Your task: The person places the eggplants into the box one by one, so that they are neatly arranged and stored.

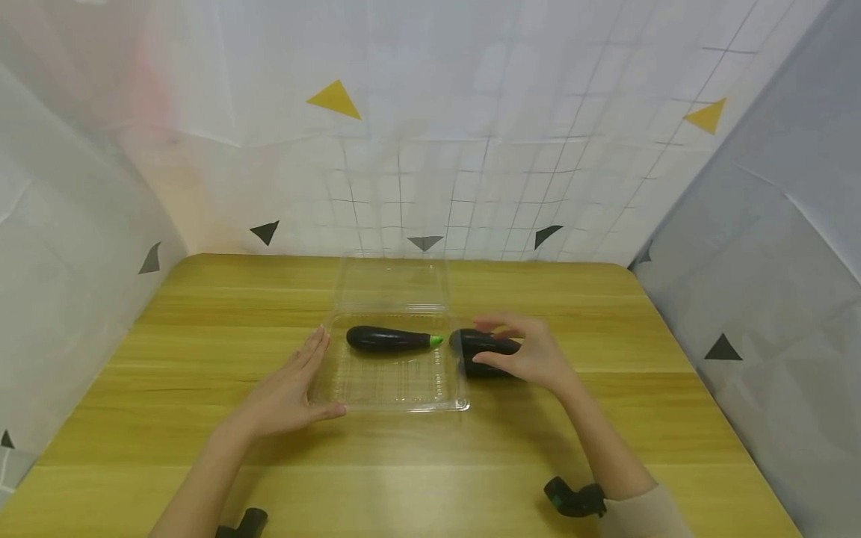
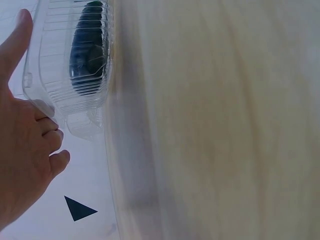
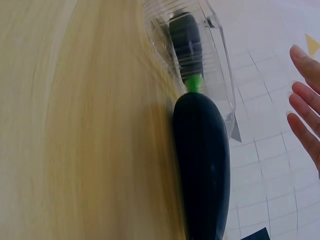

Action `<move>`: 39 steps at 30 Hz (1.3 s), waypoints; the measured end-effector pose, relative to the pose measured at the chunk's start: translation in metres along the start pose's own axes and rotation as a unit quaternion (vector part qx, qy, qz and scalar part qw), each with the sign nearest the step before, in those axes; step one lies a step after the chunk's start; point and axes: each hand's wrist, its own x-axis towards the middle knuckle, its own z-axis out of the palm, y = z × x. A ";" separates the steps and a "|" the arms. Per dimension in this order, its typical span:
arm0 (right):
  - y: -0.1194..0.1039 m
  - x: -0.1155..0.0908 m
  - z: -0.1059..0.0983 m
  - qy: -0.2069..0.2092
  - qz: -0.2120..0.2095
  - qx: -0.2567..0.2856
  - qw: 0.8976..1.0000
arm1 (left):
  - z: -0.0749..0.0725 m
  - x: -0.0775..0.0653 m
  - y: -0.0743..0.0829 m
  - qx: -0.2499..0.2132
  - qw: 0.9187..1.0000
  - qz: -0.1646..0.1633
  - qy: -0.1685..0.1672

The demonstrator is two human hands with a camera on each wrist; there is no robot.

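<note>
A dark eggplant with a green tip (image 1: 385,339) lies lengthwise in a clear plastic container (image 1: 403,408) whose lid (image 1: 392,284) is folded back. My left hand (image 1: 285,392) rests against the container's left side, fingers fairly straight along its edge and thumb by the front corner. On the right, my right hand (image 1: 528,355) hovers over more dark eggplants (image 1: 479,366), thumb and fingers spread apart. It partly hides them in the head view. The right wrist view shows one eggplant (image 3: 202,160) close beside the container, with the right fingers (image 3: 305,97) apart from it.
A wooden table (image 1: 403,478) carries everything. White sheet walls (image 1: 430,179) with grid lines and triangles stand behind it and at both sides. Black devices (image 1: 575,499) are worn on both wrists.
</note>
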 end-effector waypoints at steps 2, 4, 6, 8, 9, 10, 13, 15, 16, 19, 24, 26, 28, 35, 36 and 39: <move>0.004 -0.002 -0.002 0.003 -0.007 -0.001 1.000 | 0.000 0.000 0.000 0.001 1.000 0.001 0.003; 0.015 -0.006 -0.003 0.007 -0.013 -0.001 1.000 | 0.001 0.000 0.000 0.002 1.000 0.003 0.005; 0.024 -0.010 -0.005 0.009 -0.009 -0.003 1.000 | 0.001 0.000 -0.001 0.003 1.000 0.000 0.004; 0.035 -0.013 -0.006 0.011 -0.002 -0.004 1.000 | 0.001 0.000 0.000 0.003 1.000 -0.001 0.002; 0.039 -0.015 -0.007 0.012 0.004 -0.004 1.000 | 0.001 0.000 0.000 0.002 1.000 -0.003 0.000; 0.040 -0.016 -0.008 0.011 0.010 -0.005 1.000 | 0.001 0.000 0.000 0.001 1.000 -0.004 0.000; 0.041 -0.017 -0.011 0.012 0.018 -0.007 1.000 | 0.001 0.000 0.001 0.001 1.000 -0.003 0.002; 0.037 -0.018 -0.012 0.013 0.021 -0.009 1.000 | 0.001 0.000 0.001 0.002 1.000 -0.004 0.003; 0.035 -0.018 -0.013 0.013 0.023 -0.011 1.000 | 0.001 0.000 0.001 0.003 1.000 -0.004 0.003; 0.022 -0.017 -0.017 0.011 0.029 -0.022 0.999 | 0.001 0.000 0.001 0.004 1.000 -0.004 0.003; 0.007 -0.018 -0.022 0.005 0.040 -0.031 0.999 | 0.002 0.001 -0.001 0.005 1.000 -0.003 0.001; 0.006 -0.018 -0.023 0.004 0.041 -0.031 0.999 | 0.002 0.001 -0.002 0.006 1.000 -0.003 -0.001; 0.007 -0.018 -0.023 0.004 0.038 -0.032 0.999 | 0.001 0.001 -0.003 0.005 1.000 -0.004 -0.003; 0.007 -0.019 -0.024 0.007 0.037 -0.029 0.999 | 0.001 0.001 -0.002 0.004 1.000 -0.001 -0.003; 0.007 -0.019 -0.024 0.007 0.037 -0.030 0.999 | 0.001 0.001 -0.002 0.004 1.000 -0.001 -0.003; 0.008 -0.019 -0.024 0.007 0.038 -0.030 0.999 | 0.001 0.001 -0.002 0.004 1.000 -0.003 -0.003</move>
